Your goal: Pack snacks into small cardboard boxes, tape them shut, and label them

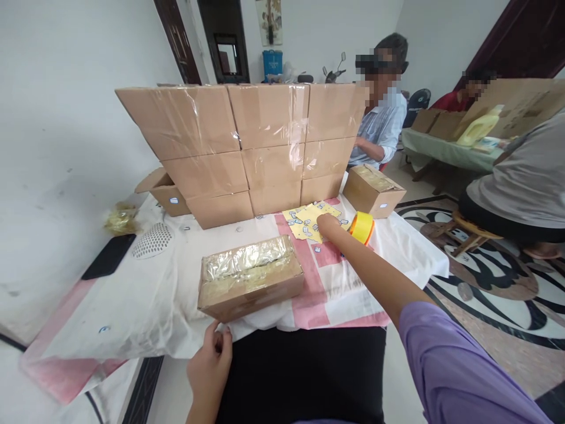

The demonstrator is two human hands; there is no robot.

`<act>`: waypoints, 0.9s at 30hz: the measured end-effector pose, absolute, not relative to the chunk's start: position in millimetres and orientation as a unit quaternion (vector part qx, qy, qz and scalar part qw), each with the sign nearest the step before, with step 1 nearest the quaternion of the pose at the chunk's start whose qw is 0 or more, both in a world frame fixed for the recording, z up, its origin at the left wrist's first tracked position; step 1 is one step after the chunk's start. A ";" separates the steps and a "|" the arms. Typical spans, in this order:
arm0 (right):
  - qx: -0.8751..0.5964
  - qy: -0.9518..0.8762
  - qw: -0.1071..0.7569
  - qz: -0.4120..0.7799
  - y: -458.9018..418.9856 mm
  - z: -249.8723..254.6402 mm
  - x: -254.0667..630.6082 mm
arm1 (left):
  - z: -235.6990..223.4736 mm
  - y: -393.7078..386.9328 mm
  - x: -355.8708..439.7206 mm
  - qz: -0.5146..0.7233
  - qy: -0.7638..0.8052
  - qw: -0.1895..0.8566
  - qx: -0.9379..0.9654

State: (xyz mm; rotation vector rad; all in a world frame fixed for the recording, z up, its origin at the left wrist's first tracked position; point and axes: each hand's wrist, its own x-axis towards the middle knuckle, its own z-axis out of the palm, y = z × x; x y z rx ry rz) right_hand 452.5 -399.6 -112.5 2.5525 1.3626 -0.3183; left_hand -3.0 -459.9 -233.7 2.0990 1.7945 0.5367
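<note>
A cardboard box [251, 282], its top sealed with shiny clear tape, lies on the table in front of me. Just below its near left corner is my left hand [212, 347], fingers loosely curled, a gap between thumb and forefinger and nothing between them. My right hand [330, 227] reaches out over yellow sheets [311, 221] strewn with small white-and-blue stickers. It looks closed; its fingertips are hidden, so I cannot tell what they hold. A yellow and orange tape roll [362, 227] stands right beside that hand.
Stacked cardboard boxes [273, 165] form a wall behind. A taped box [373, 189] sits right, an open box [168, 191] left. A black phone [109, 257] and crumpled tape [121, 219] lie at the left edge. A person [379, 118] sits beyond; others are further right.
</note>
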 end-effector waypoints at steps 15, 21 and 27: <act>0.866 0.464 0.158 -0.096 -403.8 -107.5 452.9 | -233.5 -459.6 -5.3 0.190 0.630 0.170 0.733; 0.873 0.449 0.172 -0.080 -403.3 -108.4 450.8 | -239.1 -458.6 -7.9 0.188 0.609 0.164 0.753; 0.869 0.453 0.182 -0.080 -406.3 -109.5 452.4 | -241.3 -459.2 -8.6 0.198 0.614 0.159 0.747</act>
